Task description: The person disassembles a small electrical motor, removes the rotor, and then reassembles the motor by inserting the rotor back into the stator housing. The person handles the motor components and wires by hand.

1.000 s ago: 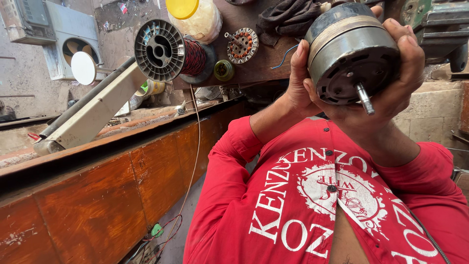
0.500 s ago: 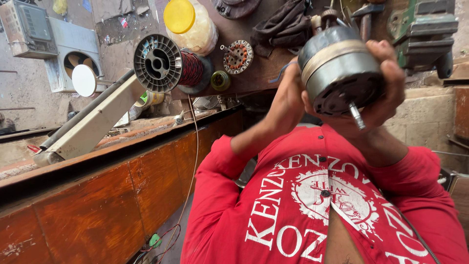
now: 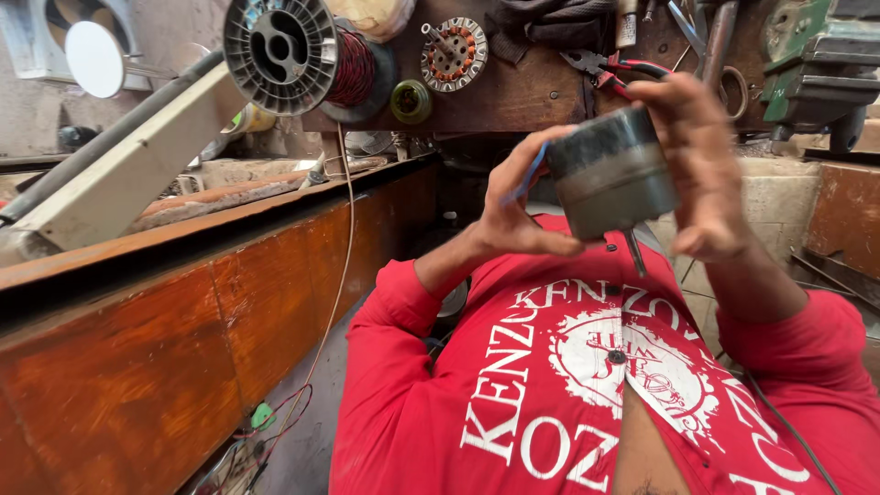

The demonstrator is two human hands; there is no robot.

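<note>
A round grey electric motor [image 3: 612, 174] with a thin steel shaft pointing down is held up in front of my chest. My left hand [image 3: 518, 215] grips its left side, with a blue wire running over the fingers. My right hand [image 3: 694, 165] wraps around its right side and top. Below it lies my red printed shirt [image 3: 587, 394].
A spool of red copper wire [image 3: 298, 55] hangs on the dark wooden board above, beside a small wound stator [image 3: 454, 53] and red-handled pliers [image 3: 610, 69]. A long orange-brown wooden bench [image 3: 165, 348] runs along the left. A green metal machine [image 3: 816, 64] sits at the upper right.
The motor has come lower and turned more side-on, so its shaft end faces down. My head view has shifted down and closer to the bench.
</note>
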